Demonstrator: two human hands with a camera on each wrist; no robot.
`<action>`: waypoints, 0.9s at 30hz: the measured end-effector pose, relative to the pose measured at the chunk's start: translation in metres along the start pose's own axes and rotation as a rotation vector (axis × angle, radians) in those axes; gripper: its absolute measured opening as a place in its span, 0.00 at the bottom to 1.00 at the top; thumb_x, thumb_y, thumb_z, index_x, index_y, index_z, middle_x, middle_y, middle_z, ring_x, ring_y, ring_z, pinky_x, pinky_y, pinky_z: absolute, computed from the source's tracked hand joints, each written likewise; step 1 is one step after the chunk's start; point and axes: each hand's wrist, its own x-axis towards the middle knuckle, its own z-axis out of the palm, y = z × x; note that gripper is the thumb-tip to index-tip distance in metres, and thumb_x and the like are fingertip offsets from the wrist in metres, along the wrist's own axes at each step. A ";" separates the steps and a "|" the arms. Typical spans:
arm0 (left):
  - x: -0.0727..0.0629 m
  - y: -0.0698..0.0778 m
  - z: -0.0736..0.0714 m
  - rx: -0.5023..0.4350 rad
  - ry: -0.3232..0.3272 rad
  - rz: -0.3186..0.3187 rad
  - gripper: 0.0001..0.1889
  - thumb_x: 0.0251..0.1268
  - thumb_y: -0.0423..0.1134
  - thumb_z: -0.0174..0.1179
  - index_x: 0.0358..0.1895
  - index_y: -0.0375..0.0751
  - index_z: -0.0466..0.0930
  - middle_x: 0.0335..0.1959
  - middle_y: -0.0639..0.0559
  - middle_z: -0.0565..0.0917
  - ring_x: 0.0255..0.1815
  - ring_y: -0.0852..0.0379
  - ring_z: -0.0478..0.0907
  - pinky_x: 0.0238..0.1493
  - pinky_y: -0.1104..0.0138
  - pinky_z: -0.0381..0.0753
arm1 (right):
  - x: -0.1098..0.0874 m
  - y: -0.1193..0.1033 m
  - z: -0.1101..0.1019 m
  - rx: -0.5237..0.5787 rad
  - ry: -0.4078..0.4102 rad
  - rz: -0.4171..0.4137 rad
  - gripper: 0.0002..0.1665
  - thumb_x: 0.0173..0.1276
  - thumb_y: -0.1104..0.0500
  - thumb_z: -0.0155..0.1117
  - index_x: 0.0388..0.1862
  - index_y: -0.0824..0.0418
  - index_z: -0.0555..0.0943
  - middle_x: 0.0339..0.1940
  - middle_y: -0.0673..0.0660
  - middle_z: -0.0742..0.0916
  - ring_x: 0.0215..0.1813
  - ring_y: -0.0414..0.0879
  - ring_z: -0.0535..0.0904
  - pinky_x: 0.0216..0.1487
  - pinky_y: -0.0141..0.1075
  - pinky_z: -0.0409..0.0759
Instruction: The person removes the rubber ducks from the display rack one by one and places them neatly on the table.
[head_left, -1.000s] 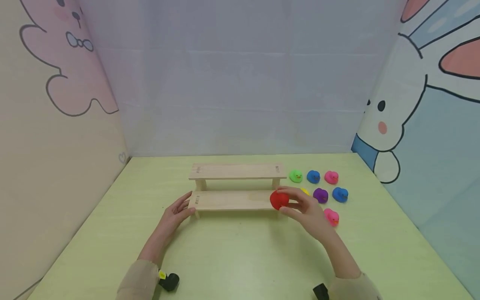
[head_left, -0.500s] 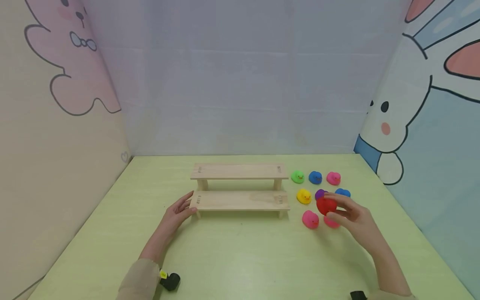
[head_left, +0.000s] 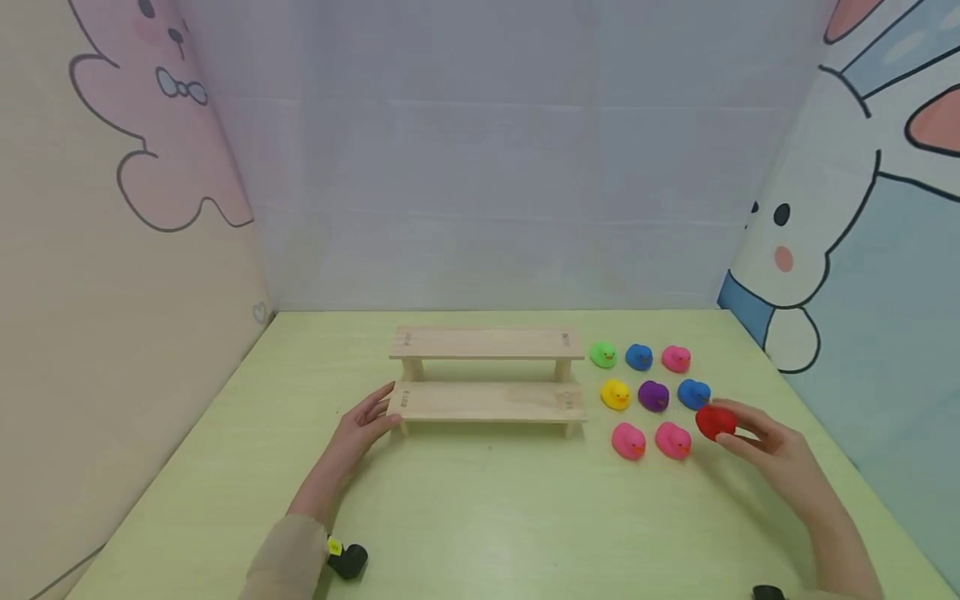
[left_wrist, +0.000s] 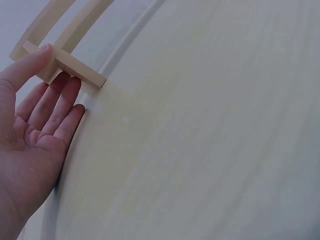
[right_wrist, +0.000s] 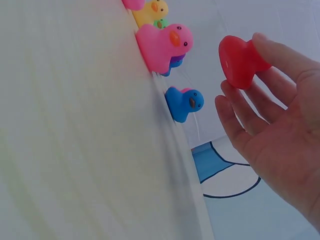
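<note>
My right hand (head_left: 780,458) pinches a red rubber duck (head_left: 714,423) between thumb and fingers, just right of the other ducks. In the right wrist view the red duck (right_wrist: 240,61) is tilted, its flat base visible, held above the table. My left hand (head_left: 363,429) rests at the left end of the lower board of a two-tier wooden stand (head_left: 487,402). Its thumb lies at the front corner and its fingers farther back. The left wrist view shows that hand (left_wrist: 37,135) with fairly straight fingers touching the stand's end near a leg (left_wrist: 80,68).
Several rubber ducks stand in rows right of the stand: green (head_left: 603,355), blue (head_left: 639,357), pink (head_left: 677,359), yellow (head_left: 616,395), purple (head_left: 654,397), another blue (head_left: 693,394), and two more pinks (head_left: 628,442). Cartoon-printed walls and a pale backdrop (head_left: 487,208) enclose the table (head_left: 487,517).
My right hand has carried the red duck from over the lower board's right end rightward, past the ducks. The left hand stays on the stand. The view has shifted slightly.
</note>
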 end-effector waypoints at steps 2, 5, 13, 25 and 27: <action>0.000 0.000 0.000 0.000 -0.001 -0.005 0.36 0.68 0.44 0.63 0.77 0.56 0.59 0.72 0.43 0.71 0.59 0.72 0.74 0.78 0.51 0.60 | 0.000 0.006 -0.004 -0.015 -0.010 0.010 0.31 0.72 0.55 0.63 0.71 0.61 0.70 0.54 0.20 0.72 0.53 0.15 0.68 0.45 0.12 0.77; 0.000 0.001 0.001 0.007 -0.001 -0.004 0.36 0.68 0.45 0.63 0.77 0.57 0.59 0.72 0.44 0.71 0.60 0.70 0.73 0.78 0.50 0.60 | 0.001 0.012 -0.009 -0.043 -0.034 0.028 0.31 0.71 0.53 0.63 0.70 0.62 0.71 0.52 0.18 0.71 0.52 0.12 0.67 0.44 0.12 0.76; 0.001 -0.001 0.000 0.004 0.003 -0.007 0.35 0.68 0.45 0.63 0.76 0.58 0.59 0.72 0.44 0.71 0.58 0.74 0.74 0.77 0.53 0.63 | 0.010 0.019 -0.016 -0.173 -0.163 0.085 0.31 0.70 0.53 0.65 0.66 0.67 0.73 0.58 0.49 0.84 0.55 0.23 0.73 0.48 0.22 0.81; 0.003 0.001 0.000 -0.003 0.003 -0.013 0.36 0.67 0.45 0.63 0.76 0.57 0.60 0.72 0.44 0.71 0.57 0.75 0.75 0.76 0.54 0.63 | 0.019 0.037 -0.026 -0.132 -0.373 0.316 0.40 0.70 0.45 0.63 0.73 0.66 0.66 0.72 0.74 0.70 0.68 0.71 0.67 0.55 0.60 0.79; 0.003 0.001 0.000 -0.001 0.005 -0.018 0.36 0.67 0.45 0.64 0.76 0.57 0.60 0.72 0.44 0.71 0.57 0.76 0.75 0.76 0.56 0.65 | 0.021 0.040 -0.027 -0.113 -0.387 0.311 0.40 0.71 0.45 0.62 0.73 0.65 0.66 0.72 0.73 0.70 0.68 0.70 0.66 0.56 0.60 0.78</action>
